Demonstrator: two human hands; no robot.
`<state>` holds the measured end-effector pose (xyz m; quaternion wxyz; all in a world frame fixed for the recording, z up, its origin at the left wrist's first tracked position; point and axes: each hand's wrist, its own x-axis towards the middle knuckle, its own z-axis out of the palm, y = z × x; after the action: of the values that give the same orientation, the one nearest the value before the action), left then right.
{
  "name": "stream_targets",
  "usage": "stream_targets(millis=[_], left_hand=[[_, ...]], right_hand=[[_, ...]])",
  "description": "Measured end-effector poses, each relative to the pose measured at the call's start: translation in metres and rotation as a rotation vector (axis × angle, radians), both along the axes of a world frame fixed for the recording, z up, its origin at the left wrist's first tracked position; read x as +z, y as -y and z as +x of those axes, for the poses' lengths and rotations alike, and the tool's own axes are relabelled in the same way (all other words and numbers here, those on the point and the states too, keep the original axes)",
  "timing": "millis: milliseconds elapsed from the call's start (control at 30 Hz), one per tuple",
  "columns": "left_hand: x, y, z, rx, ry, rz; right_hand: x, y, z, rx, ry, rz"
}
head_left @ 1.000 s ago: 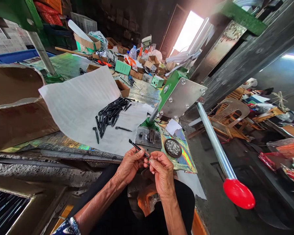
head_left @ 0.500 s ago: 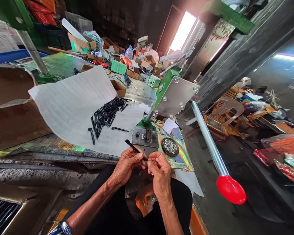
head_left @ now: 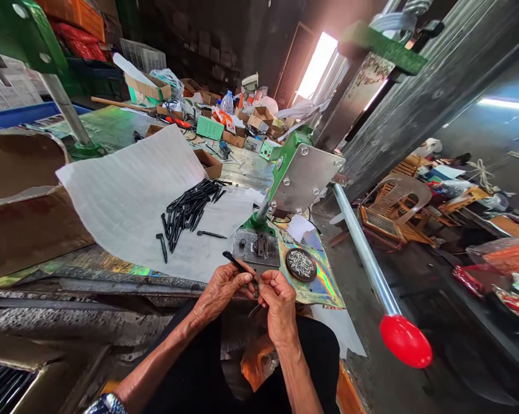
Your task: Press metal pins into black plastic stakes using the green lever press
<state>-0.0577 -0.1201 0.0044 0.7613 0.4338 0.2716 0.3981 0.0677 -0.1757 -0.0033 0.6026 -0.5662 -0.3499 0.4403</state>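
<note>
My left hand (head_left: 224, 290) is shut on a slim black plastic rod (head_left: 237, 266), whose tip points up and left. My right hand (head_left: 279, 306) faces it, with its fingertips pinched on a tiny item at the rod's lower end, too small to identify. Beyond my hands lies a loose pile of black rods (head_left: 186, 214) on a white foam sheet (head_left: 125, 184). A round dark dish of small silvery pins (head_left: 301, 265) sits just right of my right hand, on an iridescent foil sheet (head_left: 322, 286).
A green bench press (head_left: 300, 181) with a steel base plate (head_left: 256, 247) stands ahead, its long steel lever (head_left: 363, 259) ending in a red knob (head_left: 405, 341). Cardboard boxes and clutter cover the far bench. A plastic chair (head_left: 397, 201) stands on the right.
My view has tilted and shifted slightly. My hands stay together at the rod, which now lies a little flatter. Nothing has been let go.
</note>
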Motion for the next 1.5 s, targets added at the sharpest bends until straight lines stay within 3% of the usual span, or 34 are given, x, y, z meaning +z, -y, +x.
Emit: stream_targets(millis=[133, 300, 567, 700, 900, 1033, 1233, 1500], left_hand=[[-0.002, -0.008, 0.007, 0.059, -0.049, 0.072], [-0.017, -0.026, 0.018, 0.157, -0.168, 0.21], [-0.03, -0.076, 0.037, 0.234, -0.295, 0.266], [-0.036, -0.099, 0.048, 0.207, -0.355, 0.314], [-0.04, -0.108, 0.056, 0.172, -0.431, 0.343], [-0.036, -0.107, 0.055, 0.163, -0.502, 0.335], [-0.035, -0.108, 0.055, 0.141, -0.519, 0.352], [-0.034, -0.111, 0.056, 0.12, -0.552, 0.394]], right_hand=[[-0.002, -0.013, 0.0, -0.053, -0.053, -0.043], [-0.004, -0.034, 0.003, -0.09, -0.091, -0.031], [-0.005, -0.046, 0.016, -0.148, -0.183, -0.002], [0.022, -0.023, 0.045, -0.153, -0.249, 0.029], [0.099, 0.028, 0.09, -0.125, -0.261, 0.122], [0.135, 0.057, 0.086, -0.306, -0.117, 0.141], [0.146, 0.064, 0.074, -0.179, -0.104, 0.14], [0.149, 0.062, 0.071, -0.183, -0.11, 0.148]])
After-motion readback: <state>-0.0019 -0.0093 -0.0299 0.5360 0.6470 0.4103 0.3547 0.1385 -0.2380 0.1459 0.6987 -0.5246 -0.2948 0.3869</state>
